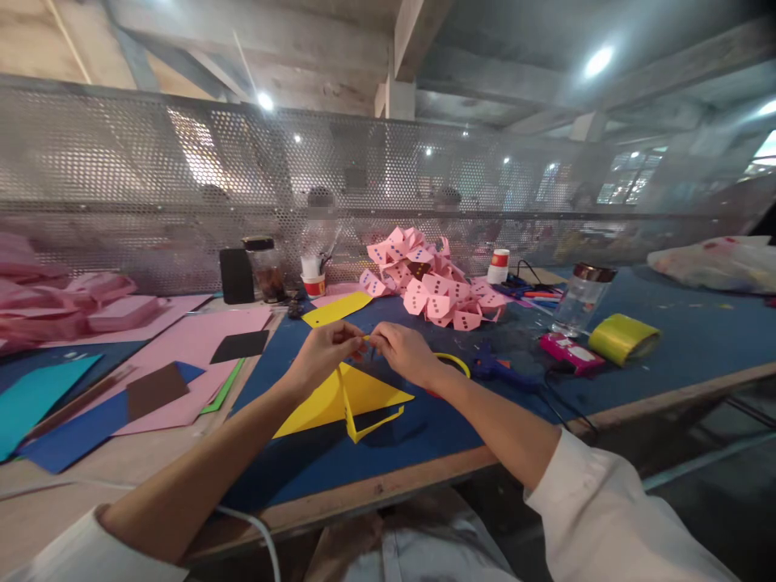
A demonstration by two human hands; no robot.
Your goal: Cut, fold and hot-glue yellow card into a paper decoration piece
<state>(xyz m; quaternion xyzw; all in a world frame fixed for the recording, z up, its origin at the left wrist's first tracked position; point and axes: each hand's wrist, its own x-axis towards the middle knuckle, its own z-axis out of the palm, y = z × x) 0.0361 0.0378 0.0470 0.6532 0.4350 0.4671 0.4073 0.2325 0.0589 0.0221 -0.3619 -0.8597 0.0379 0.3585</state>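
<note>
My left hand (333, 349) and my right hand (401, 352) meet over the blue table mat, fingertips pinched close together. A small bit of yellow shows between them, apparently a thin foam or paper strip; its exact shape is mostly covered by my fingers. Just below lies a yellow sheet (376, 389) with a pointed corner. A narrow, bent yellow strip (350, 416) crosses it toward me; whether it joins the piece in my fingers I cannot tell. Beside my right wrist is a yellow ring-shaped handle (459, 363), partly hidden by the arm.
Folded pink pieces with dots (433, 283) are heaped at the back. A blue glue gun (500, 365), pink box (571, 353), yellow roll (623, 339) and glass jar (583, 301) stand rightward. Coloured sheets (175, 356) cover the left. A perforated metal screen (339, 162) rises behind.
</note>
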